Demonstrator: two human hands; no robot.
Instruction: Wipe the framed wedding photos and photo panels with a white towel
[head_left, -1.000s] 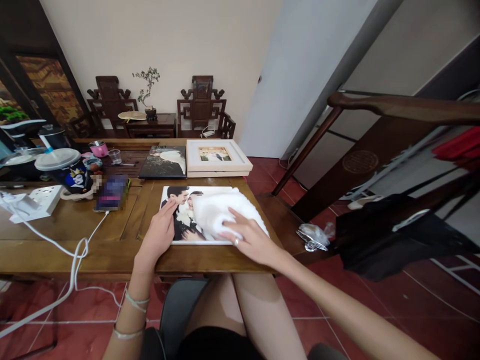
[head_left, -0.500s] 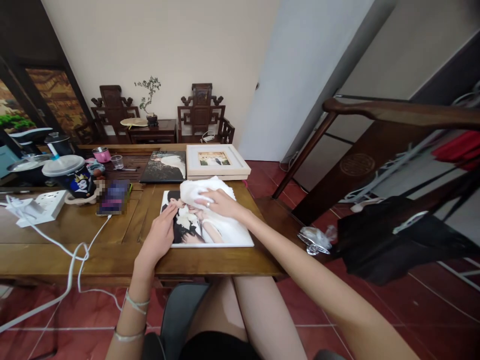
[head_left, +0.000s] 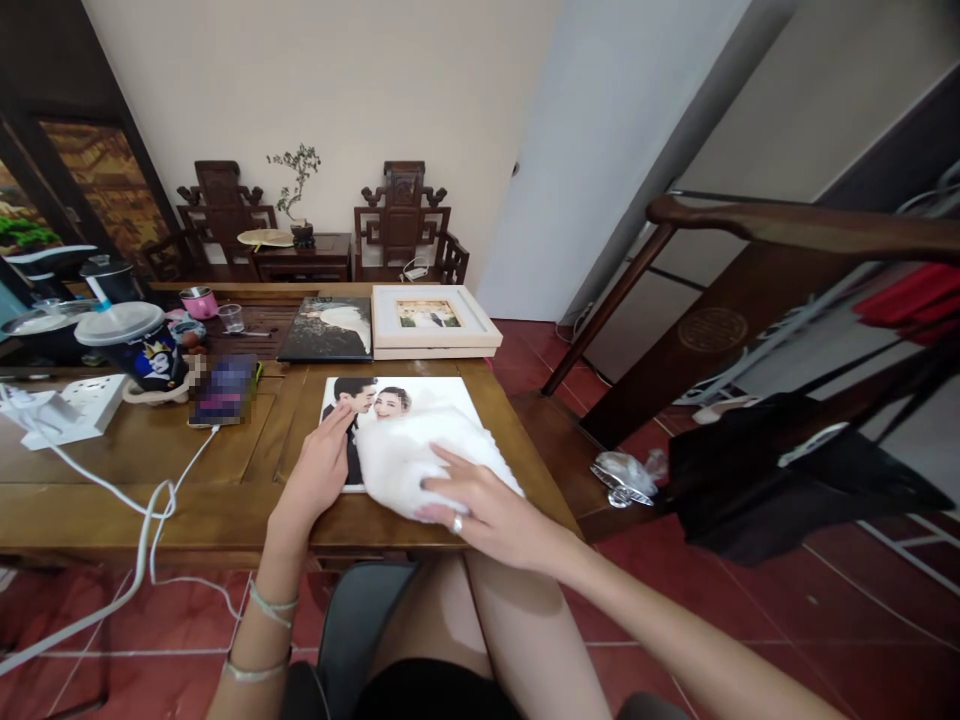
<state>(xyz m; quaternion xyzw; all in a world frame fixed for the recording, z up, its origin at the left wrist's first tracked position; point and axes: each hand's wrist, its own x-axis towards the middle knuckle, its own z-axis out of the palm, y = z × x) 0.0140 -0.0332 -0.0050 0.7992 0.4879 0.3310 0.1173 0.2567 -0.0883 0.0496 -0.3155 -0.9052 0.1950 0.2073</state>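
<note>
A photo album (head_left: pixel 442 392) with a couple printed on its white cover lies flat near the table's front edge. My left hand (head_left: pixel 319 465) rests on the album's left side, fingers stretched out over the printed dark suit. In my right hand (head_left: pixel 480 510) is a fluffy white cloth (head_left: pixel 405 455), pressed against the lower right of the cover. The cloth hides much of the picture and hangs slightly past the album's front edge. A ring shows on one finger of my right hand.
Behind the album lie a dark photo album (head_left: pixel 328 330) and a framed picture box (head_left: pixel 480 335). Left on the wooden table (head_left: pixel 240 510) are a phone (head_left: pixel 225 390), a lidded cup (head_left: pixel 142 345), a power strip (head_left: pixel 82 410) and white cables. A wooden chair (head_left: pixel 735 220) stands right.
My right hand has drawn the cloth from the album's upper part down toward the front edge, uncovering the faces. My left hand has stayed in place.
</note>
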